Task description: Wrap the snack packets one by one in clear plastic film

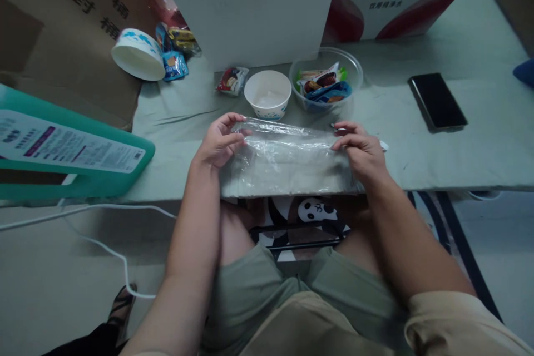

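Note:
A clear plastic bag (292,164) is stretched flat between my two hands at the near edge of the table. My left hand (223,142) pinches its upper left corner between thumb and fingers. At the upper right corner, my right hand (359,147) grips the bag in the same way. Just beyond the bag stands a white paper bowl (268,92) with a blue pattern, upright, with something pale inside that I cannot make out. To its right, a clear plastic bowl (354,69) holds several wrapped snacks (325,86). A small red and white packet (232,80) lies left of the paper bowl.
A black phone (438,101) lies at the right. White boxes (258,11) stand along the back. At left are a cardboard box (70,28), a tipped paper bowl (139,55), blue packets (175,65) and a green jug (83,147). A white cable (120,207) hangs below the edge.

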The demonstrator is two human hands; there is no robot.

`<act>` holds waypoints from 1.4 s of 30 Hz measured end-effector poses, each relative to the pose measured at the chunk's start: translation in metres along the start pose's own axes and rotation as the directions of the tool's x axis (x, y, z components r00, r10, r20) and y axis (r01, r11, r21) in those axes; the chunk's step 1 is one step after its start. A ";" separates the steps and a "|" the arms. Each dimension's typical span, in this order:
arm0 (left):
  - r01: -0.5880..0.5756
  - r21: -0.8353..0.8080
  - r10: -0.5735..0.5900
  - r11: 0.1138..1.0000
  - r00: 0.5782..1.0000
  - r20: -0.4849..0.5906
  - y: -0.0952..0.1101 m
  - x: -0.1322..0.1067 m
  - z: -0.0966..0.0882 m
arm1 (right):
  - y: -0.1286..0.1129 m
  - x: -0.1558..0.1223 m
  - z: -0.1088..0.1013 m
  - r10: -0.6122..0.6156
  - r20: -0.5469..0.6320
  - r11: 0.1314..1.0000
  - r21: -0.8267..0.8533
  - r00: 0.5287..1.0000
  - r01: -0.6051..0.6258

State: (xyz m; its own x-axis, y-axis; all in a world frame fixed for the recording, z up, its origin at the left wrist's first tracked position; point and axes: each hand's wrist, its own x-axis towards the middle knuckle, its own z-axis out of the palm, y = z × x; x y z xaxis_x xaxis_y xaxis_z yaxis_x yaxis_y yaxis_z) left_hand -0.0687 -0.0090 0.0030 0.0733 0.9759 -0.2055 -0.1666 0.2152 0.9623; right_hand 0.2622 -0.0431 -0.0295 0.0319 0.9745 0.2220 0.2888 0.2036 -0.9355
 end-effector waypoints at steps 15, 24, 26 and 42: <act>-0.089 0.157 0.033 0.984 0.944 0.328 -0.008 -0.001 0.012 | -0.022 0.005 0.035 0.017 0.435 0.966 -0.240 0.900 0.098; -0.143 0.123 0.140 0.982 0.990 0.032 -0.009 0.005 0.008 | -0.031 0.002 0.028 0.137 0.560 0.955 -0.295 0.817 0.042; -0.107 0.123 0.120 0.987 0.987 -0.108 -0.012 0.011 0.004 | -0.030 0.003 0.026 0.140 0.462 0.964 -0.266 0.876 -0.014; 0.090 0.047 -0.091 0.995 0.996 0.011 -0.020 0.001 0.057 | -0.023 -0.003 0.052 0.409 0.351 0.846 0.200 0.842 -0.494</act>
State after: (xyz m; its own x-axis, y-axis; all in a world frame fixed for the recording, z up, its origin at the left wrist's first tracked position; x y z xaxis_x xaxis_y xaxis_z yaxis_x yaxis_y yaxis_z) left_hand -0.0097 -0.0139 -0.0063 0.0995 0.9518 -0.2902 -0.1125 0.3005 0.9471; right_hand 0.2055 -0.0458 -0.0230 -0.1908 0.9371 -0.2922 0.0368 -0.2906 -0.9561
